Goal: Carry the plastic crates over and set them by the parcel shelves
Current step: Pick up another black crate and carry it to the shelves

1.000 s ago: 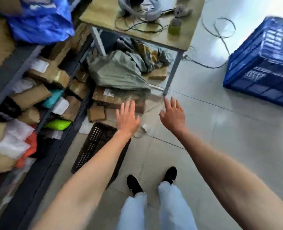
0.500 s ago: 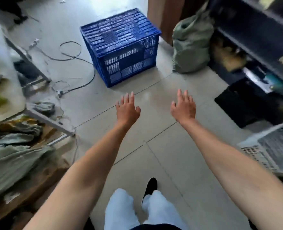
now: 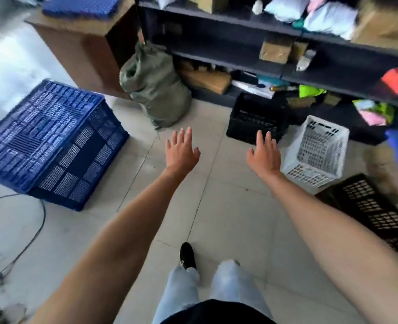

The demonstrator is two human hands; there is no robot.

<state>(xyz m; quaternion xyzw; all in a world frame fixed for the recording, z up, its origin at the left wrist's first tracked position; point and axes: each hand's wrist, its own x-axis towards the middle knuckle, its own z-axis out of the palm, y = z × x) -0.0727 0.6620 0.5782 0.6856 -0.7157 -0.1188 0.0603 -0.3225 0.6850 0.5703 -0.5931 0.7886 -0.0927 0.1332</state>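
Dark parcel shelves (image 3: 240,36) stacked with boxes and bags run across the back of the room ahead of me. A big blue crate (image 3: 51,143) sits upside down on the tiled floor (image 3: 228,206) to my left, well apart from the shelves. A green sack (image 3: 156,87) leans at the shelf end. On my right, a white crate (image 3: 319,148) tilts on its side between two black crates, one (image 3: 256,118) against the bottom shelf, the other (image 3: 375,211) lying flat. My left hand (image 3: 181,153) and right hand (image 3: 264,157) reach forward empty, palms down, fingers loosely spread, touching nothing.
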